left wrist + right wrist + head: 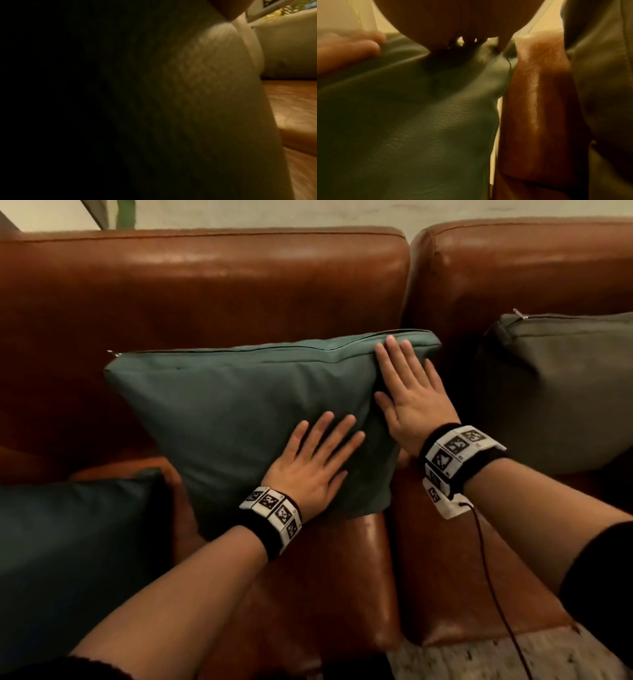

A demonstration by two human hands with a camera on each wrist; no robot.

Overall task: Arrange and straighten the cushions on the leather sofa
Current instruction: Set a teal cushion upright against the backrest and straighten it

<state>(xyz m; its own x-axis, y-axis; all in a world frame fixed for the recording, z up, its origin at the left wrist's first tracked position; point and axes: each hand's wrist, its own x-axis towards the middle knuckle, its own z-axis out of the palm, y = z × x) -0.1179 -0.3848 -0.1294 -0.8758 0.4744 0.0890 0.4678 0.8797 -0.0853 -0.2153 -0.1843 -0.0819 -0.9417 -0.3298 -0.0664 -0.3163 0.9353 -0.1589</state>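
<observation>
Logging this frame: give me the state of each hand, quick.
Left hand: open, flat on the teal cushion.
Right hand: open, fingers straight, flat on the same cushion.

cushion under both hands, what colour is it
Muted teal green cushion; it shows best in the head view.

Teal cushion [239,405] leans tilted against the brown leather sofa [205,285] backrest — grey cushion [565,392] beside it, right.

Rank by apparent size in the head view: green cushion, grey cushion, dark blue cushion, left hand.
1. Green cushion, fully in view.
2 and 3. Dark blue cushion and grey cushion look alike; both are cut off by the frame, and the blue one is nearer, so no ranking.
4. Left hand, smallest.
</observation>
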